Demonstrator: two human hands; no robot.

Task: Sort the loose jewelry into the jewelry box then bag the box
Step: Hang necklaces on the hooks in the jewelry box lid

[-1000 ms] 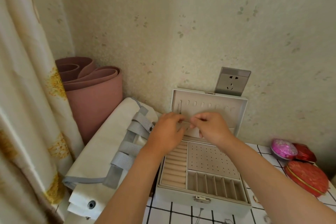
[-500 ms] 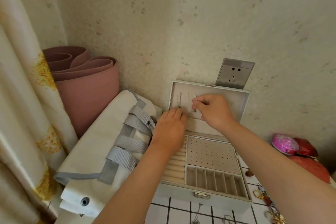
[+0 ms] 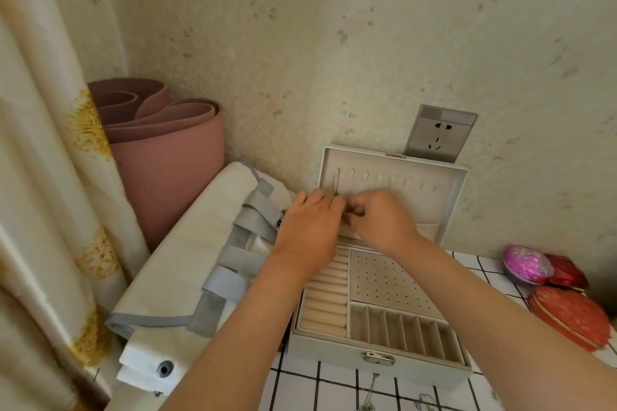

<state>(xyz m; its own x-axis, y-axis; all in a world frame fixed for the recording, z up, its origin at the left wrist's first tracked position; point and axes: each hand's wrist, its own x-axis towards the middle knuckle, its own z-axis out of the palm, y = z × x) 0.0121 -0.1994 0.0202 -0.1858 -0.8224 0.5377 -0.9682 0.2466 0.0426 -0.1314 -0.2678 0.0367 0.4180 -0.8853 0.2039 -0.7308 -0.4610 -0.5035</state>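
The pale grey jewelry box [image 3: 414,367] stands open on the checked tabletop, its lid [image 3: 447,197] upright against the wall. A thin silver necklace [image 3: 336,184] hangs from the leftmost hook inside the lid. My left hand [image 3: 309,230] and my right hand [image 3: 380,218] meet just below that hook, fingers curled and pinching the lower part of the chain. The chain's end is hidden between my fingers. The box's ring rolls, earring panel and slots hold nothing that I can see. A folded white bag [image 3: 187,260] with grey straps lies left of the box.
A rolled pink mat [image 3: 167,157] leans in the corner beside a curtain [image 3: 43,177]. A wall socket [image 3: 437,133] sits behind the lid. Red and pink round boxes [image 3: 567,307] lie at the right. Thin chains [image 3: 370,394] lie on the tabletop in front of the box.
My right hand has dropped from the lid's hooks to meet my left hand below the first hook. The necklace still hangs from that hook.
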